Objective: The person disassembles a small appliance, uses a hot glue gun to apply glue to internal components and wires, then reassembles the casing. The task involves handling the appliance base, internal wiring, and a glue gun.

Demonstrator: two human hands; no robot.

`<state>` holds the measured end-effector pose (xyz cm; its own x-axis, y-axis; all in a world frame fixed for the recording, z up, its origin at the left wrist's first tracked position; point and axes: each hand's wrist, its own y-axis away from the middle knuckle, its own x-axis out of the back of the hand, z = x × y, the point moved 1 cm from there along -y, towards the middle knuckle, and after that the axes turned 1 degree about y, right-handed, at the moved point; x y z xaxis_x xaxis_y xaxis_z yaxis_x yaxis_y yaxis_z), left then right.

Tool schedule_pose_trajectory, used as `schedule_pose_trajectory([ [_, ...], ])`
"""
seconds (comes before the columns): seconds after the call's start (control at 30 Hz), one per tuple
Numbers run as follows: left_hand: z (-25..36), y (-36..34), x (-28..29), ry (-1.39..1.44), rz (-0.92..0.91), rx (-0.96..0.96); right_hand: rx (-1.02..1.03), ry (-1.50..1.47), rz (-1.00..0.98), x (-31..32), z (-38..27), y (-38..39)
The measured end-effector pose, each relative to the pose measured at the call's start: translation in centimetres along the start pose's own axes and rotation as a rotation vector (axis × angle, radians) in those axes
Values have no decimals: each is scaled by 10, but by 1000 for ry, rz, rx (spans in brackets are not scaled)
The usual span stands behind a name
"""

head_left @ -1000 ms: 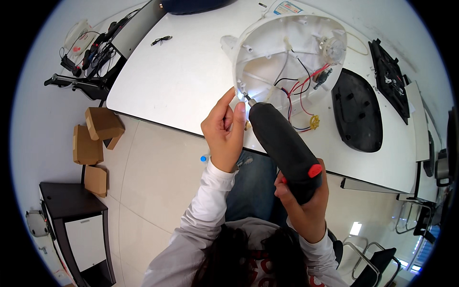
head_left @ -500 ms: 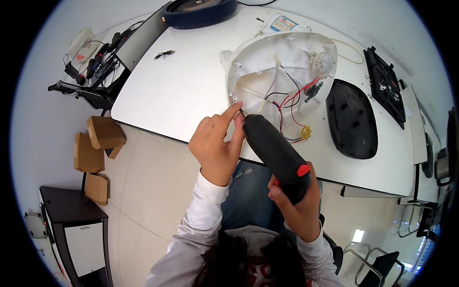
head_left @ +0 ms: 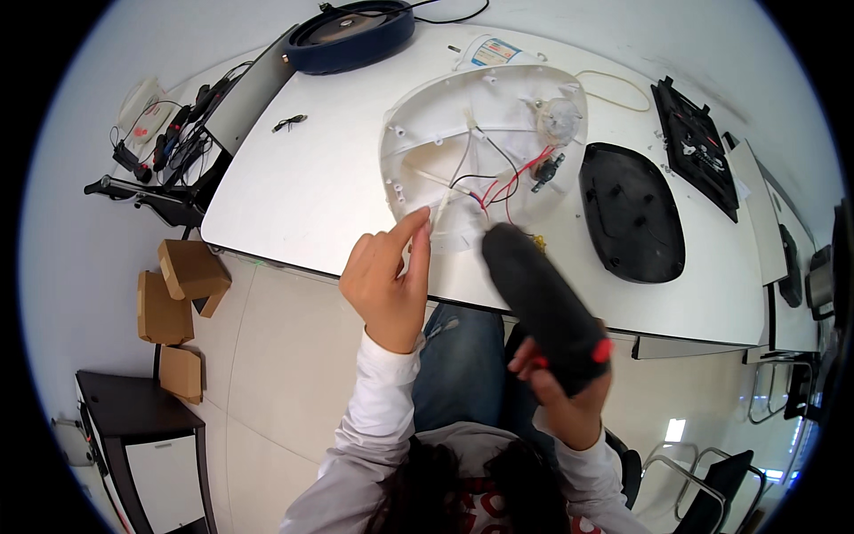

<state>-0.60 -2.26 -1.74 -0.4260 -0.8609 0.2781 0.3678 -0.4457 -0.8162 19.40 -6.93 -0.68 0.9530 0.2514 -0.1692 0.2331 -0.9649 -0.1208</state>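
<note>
On the white table before me lies an open white plastic housing [head_left: 445, 111] with red and black wires [head_left: 509, 185] inside and a round translucent part [head_left: 559, 121] at its right. My left hand [head_left: 384, 289] is at the housing's near left edge, thumb and index finger brought together. Whatever those fingertips hold, if anything, is too small to make out. My right hand [head_left: 576, 405] grips a black cordless screwdriver [head_left: 547, 303] with red buttons, its front end pointing toward the housing. Motion blurs the tool, and its bit cannot be made out.
To the housing's right lie a black oval cover [head_left: 632, 214] and an open black tool case [head_left: 698, 147]. A dark blue round object [head_left: 351, 43] and a white container [head_left: 494, 52] are at the back. Cardboard boxes [head_left: 194, 269] stand on the floor at left.
My right hand has drawn the screwdriver back to the right, away from my left fingertips. My left hand stays by the housing edge. The whole view has shifted slightly.
</note>
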Motion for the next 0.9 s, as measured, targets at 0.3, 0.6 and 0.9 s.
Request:
schedule_pose_trajectory([
  [0.3, 45, 45, -2, 264, -184, 149, 167, 527, 518, 132, -23, 15],
  [0.6, 39, 69, -27, 413, -338, 461, 3, 1600, 717, 227, -20, 1],
  [0.9, 30, 67, -17, 538, -349, 618, -56, 1842, 695, 242, -3, -34],
])
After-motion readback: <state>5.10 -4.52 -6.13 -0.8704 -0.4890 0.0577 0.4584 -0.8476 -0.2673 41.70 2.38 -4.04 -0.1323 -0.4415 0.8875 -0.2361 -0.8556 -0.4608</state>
